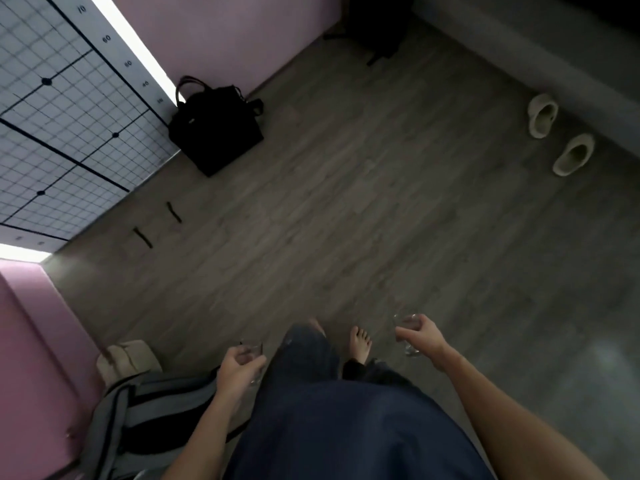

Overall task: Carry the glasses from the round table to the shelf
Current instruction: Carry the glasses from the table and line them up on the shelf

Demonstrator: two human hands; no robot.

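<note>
The person stands barefoot on the grey wood-plank floor [346, 202], the left hand [235, 370] with its fingers wrapped round one small clear drinking glass [252, 355] and the right hand [424, 336] gripping a second clear glass [408, 336]. Both glasses are off the round desk and mid-carry, judging by the stance. Neither desk nor shelf is in view, so the setting-down is still left.

Left hand [239, 370]: low, just left of the dark trousers [329, 410], fingers curled closed around a clear glass [252, 355], forearm bare. Right hand [424, 336]: out to the right of the trousers, wrist bent, fingers wrapped around a second glass [408, 332]. Both arms hang part-extended. Bare foot [360, 342] ahead of the trousers.
</note>
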